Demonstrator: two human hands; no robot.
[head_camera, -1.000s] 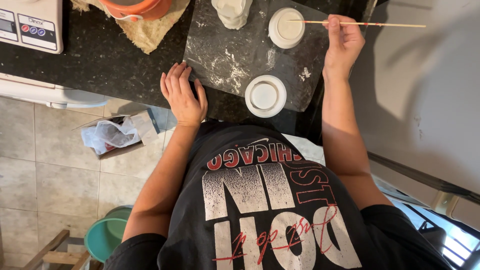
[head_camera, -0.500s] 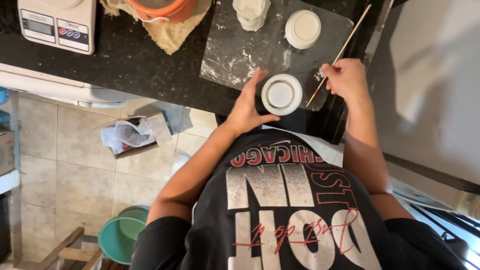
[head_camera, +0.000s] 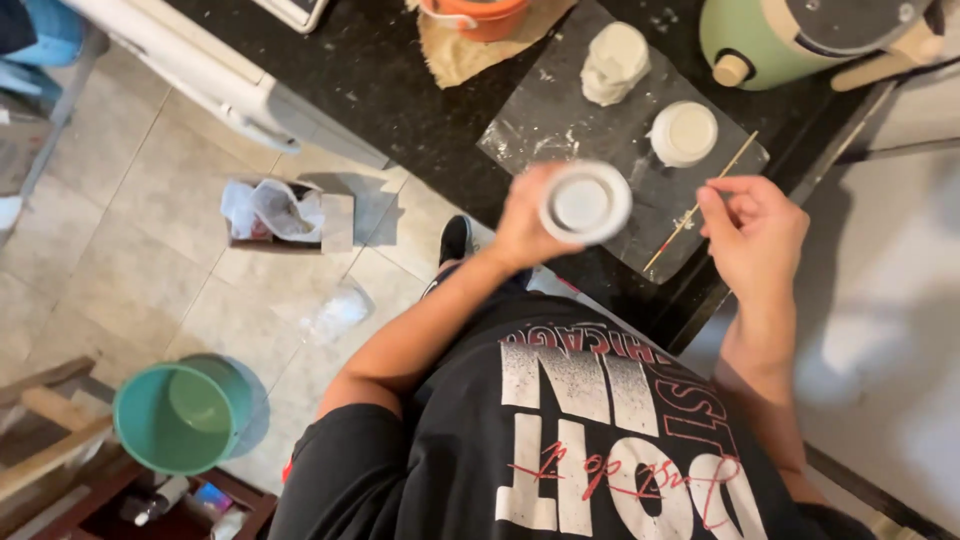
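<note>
left hand (head_camera: 525, 225) gripping the round white mold (head_camera: 586, 202), lifted off the mat. right hand (head_camera: 755, 235) pinching the thin wooden skewer (head_camera: 698, 204), just right of the mold, slanting away.

Round white mould (head_camera: 585, 203), blurred, is lifted above the dark mat, open side up. Thin wooden stick (head_camera: 698, 205) slants diag. w/ low end near counter edge.

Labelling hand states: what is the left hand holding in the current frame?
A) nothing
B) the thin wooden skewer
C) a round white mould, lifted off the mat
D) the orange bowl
C: the left hand grips the round white mould raised above the grey mat; the wooden skewer is in the right hand.
</note>
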